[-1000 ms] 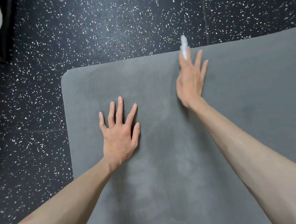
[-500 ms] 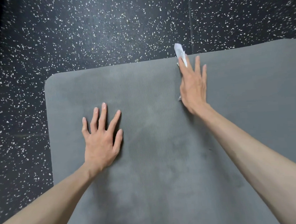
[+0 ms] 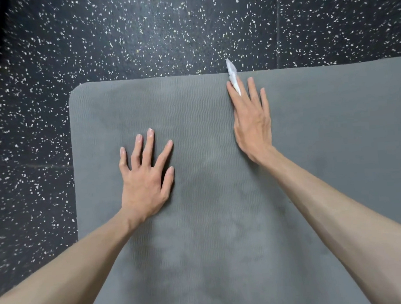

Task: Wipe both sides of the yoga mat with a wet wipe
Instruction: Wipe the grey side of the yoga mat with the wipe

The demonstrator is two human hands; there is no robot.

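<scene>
Since the earlier frame the right hand [image 3: 251, 123] is sliding a little nearer the mat's far edge, straight fingers pressing the white wet wipe [image 3: 233, 77], whose tip is poking past that edge. Left hand [image 3: 146, 176] is lying flat, fingers spread, holding nothing. Grey ribbed yoga mat [image 3: 335, 143] is lying on black speckled floor [image 3: 140, 33], showing darker damp patches.

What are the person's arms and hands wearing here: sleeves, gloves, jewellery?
Nothing shows: both forearms are bare up to the frame edge, with no sleeves. The left hand and right hand carry no gloves, rings, watch or wristband.
</scene>
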